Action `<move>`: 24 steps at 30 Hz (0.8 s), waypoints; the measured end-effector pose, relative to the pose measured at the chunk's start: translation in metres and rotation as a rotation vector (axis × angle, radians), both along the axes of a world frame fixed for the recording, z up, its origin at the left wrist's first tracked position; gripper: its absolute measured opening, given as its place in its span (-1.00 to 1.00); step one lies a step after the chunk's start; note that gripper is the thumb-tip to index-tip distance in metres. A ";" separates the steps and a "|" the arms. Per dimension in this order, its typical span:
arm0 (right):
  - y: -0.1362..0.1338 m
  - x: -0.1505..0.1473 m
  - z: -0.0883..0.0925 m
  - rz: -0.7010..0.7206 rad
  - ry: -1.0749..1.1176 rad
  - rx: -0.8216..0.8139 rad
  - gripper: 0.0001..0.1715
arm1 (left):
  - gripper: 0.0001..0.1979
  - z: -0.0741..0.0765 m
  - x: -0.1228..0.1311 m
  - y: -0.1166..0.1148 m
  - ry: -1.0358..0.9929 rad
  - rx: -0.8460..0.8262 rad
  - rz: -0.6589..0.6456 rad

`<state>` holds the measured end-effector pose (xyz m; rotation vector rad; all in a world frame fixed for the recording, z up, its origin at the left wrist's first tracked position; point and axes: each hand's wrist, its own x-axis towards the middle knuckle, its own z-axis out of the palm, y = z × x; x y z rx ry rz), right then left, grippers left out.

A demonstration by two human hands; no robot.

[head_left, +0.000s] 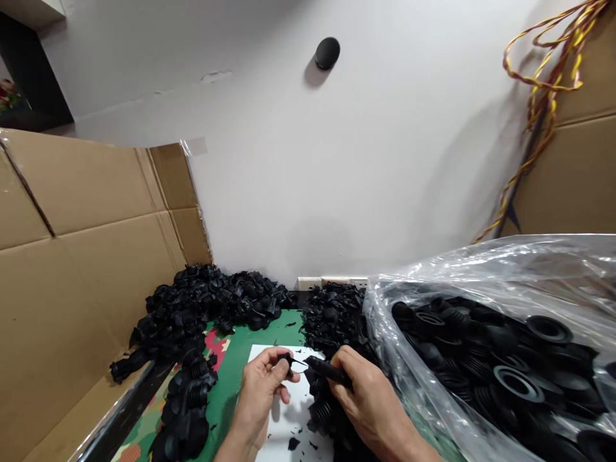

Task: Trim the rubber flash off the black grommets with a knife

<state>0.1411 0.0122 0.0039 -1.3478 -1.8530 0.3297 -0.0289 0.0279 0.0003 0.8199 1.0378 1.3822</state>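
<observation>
Trimming, looks like — left hand (pixel 262 388) pinches a rubber piece (pixel 287 364) above the paper (pixel 303 398), right hand (pixel 370 404) grips a black tool (pixel 328 371); next cut needs steady aim.

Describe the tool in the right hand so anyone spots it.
Find the clear plastic bag on the right; left of it, over the white sheet, is the right hand. It grips a slim black tool aimed at the small black part pinched by the left hand. Unlike the ribbed round parts, it is straight.
</observation>
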 end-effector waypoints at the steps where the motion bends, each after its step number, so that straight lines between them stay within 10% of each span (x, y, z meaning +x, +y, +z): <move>1: -0.001 0.002 -0.003 -0.010 -0.008 -0.001 -0.82 | -0.66 0.000 -0.004 0.003 -0.011 -0.005 0.030; 8: 0.003 0.026 -0.020 -0.160 0.054 -0.033 -0.88 | -0.79 0.007 -0.048 0.015 -0.188 0.079 0.374; 24: 0.001 0.014 -0.028 0.010 0.313 -0.023 -0.81 | -0.67 0.007 -0.011 -0.006 -0.255 0.087 -0.095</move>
